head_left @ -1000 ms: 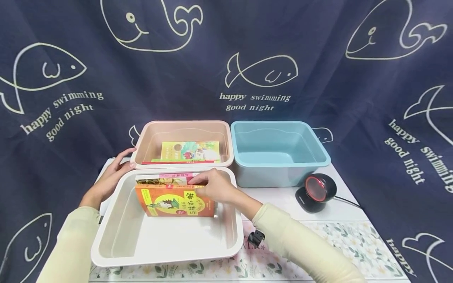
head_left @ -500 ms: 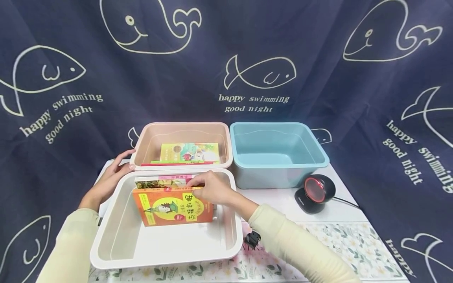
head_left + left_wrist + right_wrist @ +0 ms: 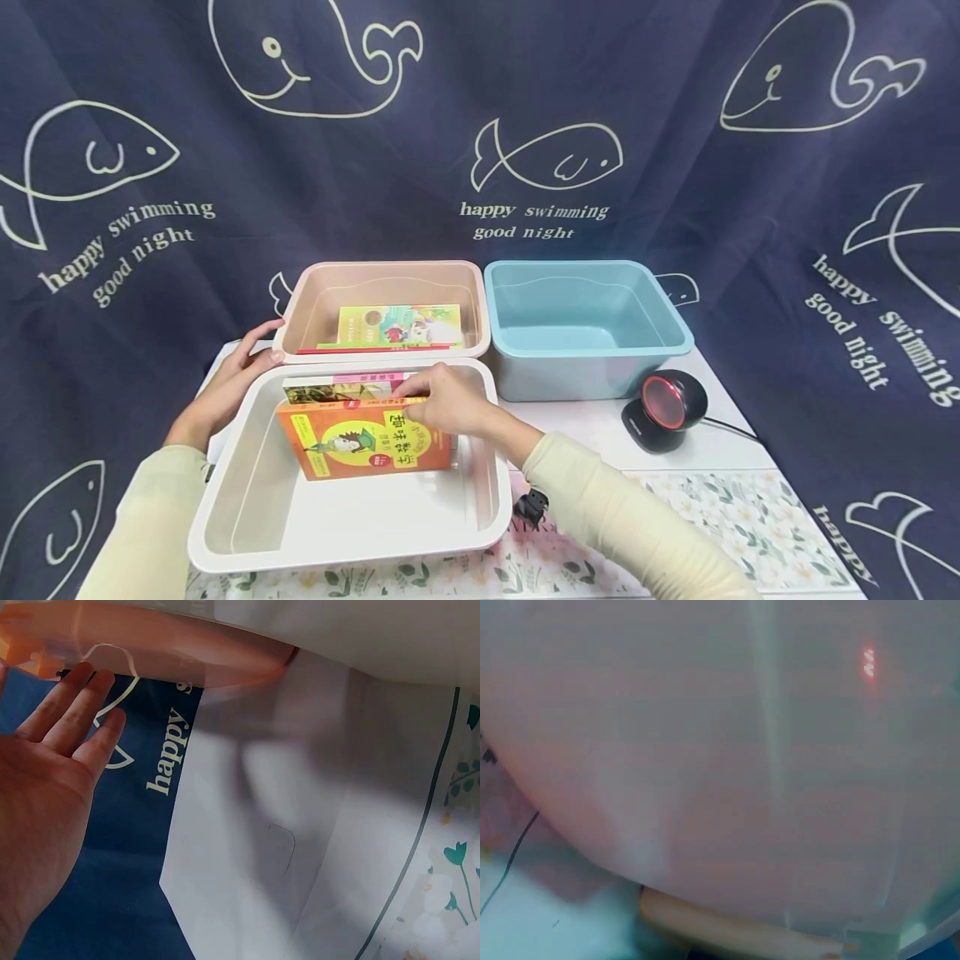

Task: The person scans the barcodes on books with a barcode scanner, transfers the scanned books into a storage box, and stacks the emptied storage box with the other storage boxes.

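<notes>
In the head view, an orange book (image 3: 341,442) stands on edge inside the white bin (image 3: 247,542). My right hand (image 3: 446,402) pinches its top edge near the right end, the thumb in front of the cover. Right behind it stand more books with a pink-and-white book (image 3: 367,379) among them. My left hand (image 3: 228,387) rests with extended fingers against the left front corner of the pink bin (image 3: 300,300). In the left wrist view, the fingers of that hand (image 3: 64,765) lie along the bin's orange-lit side. The right wrist view shows mostly the white bin's wall (image 3: 705,765), and the right hand is hidden.
A yellow-green picture book (image 3: 397,325) lies in the pink bin, with red and green book edges in front of it. To the right stands a blue bin (image 3: 570,375). A black round device (image 3: 667,408) with a red ring and cable sits beside it.
The orange book's lower edge has come forward, away from the books behind, and its left end has shifted slightly left. The left hand has kept its place on the pink bin.
</notes>
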The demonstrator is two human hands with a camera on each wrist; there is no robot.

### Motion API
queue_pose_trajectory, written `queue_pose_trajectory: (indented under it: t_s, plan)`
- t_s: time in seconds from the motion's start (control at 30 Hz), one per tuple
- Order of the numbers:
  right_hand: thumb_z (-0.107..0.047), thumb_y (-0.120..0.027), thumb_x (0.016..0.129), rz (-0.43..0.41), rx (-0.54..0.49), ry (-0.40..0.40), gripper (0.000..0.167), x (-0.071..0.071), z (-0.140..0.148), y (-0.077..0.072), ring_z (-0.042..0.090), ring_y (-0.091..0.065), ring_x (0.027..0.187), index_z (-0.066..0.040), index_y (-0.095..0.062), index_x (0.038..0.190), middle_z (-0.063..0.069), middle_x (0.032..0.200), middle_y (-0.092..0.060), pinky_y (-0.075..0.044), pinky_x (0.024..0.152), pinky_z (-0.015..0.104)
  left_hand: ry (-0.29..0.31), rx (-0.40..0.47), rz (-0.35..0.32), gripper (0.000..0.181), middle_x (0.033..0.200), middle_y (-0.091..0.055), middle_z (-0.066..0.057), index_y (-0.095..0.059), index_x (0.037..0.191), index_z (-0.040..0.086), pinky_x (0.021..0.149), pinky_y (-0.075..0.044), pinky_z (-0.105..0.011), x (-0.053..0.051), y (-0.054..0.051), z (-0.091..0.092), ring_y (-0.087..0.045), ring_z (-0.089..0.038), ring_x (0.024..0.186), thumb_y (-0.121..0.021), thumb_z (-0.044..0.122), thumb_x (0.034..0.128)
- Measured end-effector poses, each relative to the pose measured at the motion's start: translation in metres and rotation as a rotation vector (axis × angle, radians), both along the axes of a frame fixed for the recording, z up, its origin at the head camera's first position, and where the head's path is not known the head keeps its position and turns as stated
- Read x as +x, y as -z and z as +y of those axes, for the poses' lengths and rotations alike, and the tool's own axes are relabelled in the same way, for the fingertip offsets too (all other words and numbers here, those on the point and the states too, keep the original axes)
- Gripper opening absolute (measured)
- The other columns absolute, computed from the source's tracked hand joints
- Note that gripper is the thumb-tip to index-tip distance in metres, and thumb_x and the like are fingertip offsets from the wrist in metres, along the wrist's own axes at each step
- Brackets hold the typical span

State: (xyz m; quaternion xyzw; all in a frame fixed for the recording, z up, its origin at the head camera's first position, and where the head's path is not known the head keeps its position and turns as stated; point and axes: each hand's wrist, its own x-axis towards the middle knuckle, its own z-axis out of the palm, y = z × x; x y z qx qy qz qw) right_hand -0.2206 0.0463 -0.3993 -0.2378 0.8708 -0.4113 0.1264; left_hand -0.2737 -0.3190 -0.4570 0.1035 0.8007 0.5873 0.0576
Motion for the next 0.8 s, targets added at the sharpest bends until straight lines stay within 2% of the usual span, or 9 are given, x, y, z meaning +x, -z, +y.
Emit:
queue_pose_trajectory:
  t_s: [0.13, 0.3, 0.37, 0.57, 0.67, 0.8]
  plan:
    - [-0.005, -0.074, 0.09, -0.004, -0.032, 0.018, 0.024, 0.0, 0.003, -0.002, 0.003, -0.064, 0.081, -0.015, -0.082, 0.11, -0.001, 0.109, -0.079, -0.051, 0.071, 0.018, 0.008, 0.015, -0.002, 0.06, 0.113, -0.066, 0.025, -0.024, 0.162, 0.034, 0.077, -0.06, -0.028, -0.001, -0.001, -0.001, -0.068, 0.002, 0.099, -0.052, 0.028, 0.1095]
    - [-0.005, -0.073, 0.087, 0.038, -0.055, 0.031, 0.026, 0.001, 0.008, -0.009, 0.002, -0.057, 0.068, -0.019, -0.083, 0.106, -0.003, 0.102, -0.079, -0.044, 0.061, 0.018, 0.008, 0.006, 0.002, 0.061, 0.113, -0.065, 0.026, -0.022, 0.163, 0.034, 0.077, -0.06, -0.027, 0.0, -0.001, -0.001, -0.068, 0.003, 0.1, -0.051, 0.028, 0.1096]
    - [-0.005, -0.072, 0.087, 0.046, -0.076, 0.021, 0.026, 0.004, 0.011, -0.015, 0.003, -0.057, 0.067, -0.017, -0.082, 0.108, -0.001, 0.102, -0.079, -0.045, 0.06, 0.019, 0.007, 0.007, 0.001, 0.061, 0.113, -0.066, 0.025, -0.022, 0.163, 0.034, 0.078, -0.059, -0.026, 0.0, -0.001, 0.0, -0.068, 0.002, 0.1, -0.051, 0.028, 0.1097]
    - [-0.003, -0.071, 0.091, 0.045, -0.129, -0.002, 0.027, 0.012, 0.018, -0.037, 0.007, -0.066, 0.078, -0.013, -0.08, 0.114, 0.006, 0.11, -0.077, -0.054, 0.07, 0.02, 0.003, -0.01, -0.01, 0.06, 0.113, -0.065, 0.025, -0.023, 0.162, 0.036, 0.08, -0.058, -0.024, -0.002, -0.002, 0.001, -0.067, 0.002, 0.101, -0.051, 0.032, 0.1093]
    - [-0.003, -0.07, 0.091, 0.046, -0.149, 0.003, 0.026, 0.014, 0.019, -0.048, 0.009, -0.067, 0.082, -0.012, -0.08, 0.112, 0.008, 0.11, -0.076, -0.055, 0.072, 0.021, 0.001, -0.006, -0.016, 0.06, 0.112, -0.065, 0.024, -0.023, 0.162, 0.036, 0.08, -0.058, -0.023, -0.001, -0.002, 0.001, -0.068, 0.001, 0.099, -0.051, 0.032, 0.1094]
    - [-0.002, -0.07, 0.09, 0.033, -0.185, 0.025, 0.027, 0.019, 0.022, -0.064, 0.011, -0.068, 0.081, -0.011, -0.08, 0.112, 0.01, 0.106, -0.076, -0.058, 0.071, 0.024, 0.009, -0.003, 0.011, 0.06, 0.109, -0.067, 0.022, -0.022, 0.163, 0.033, 0.079, -0.056, -0.021, -0.001, 0.001, 0.0, -0.069, -0.001, 0.095, -0.049, 0.027, 0.11]
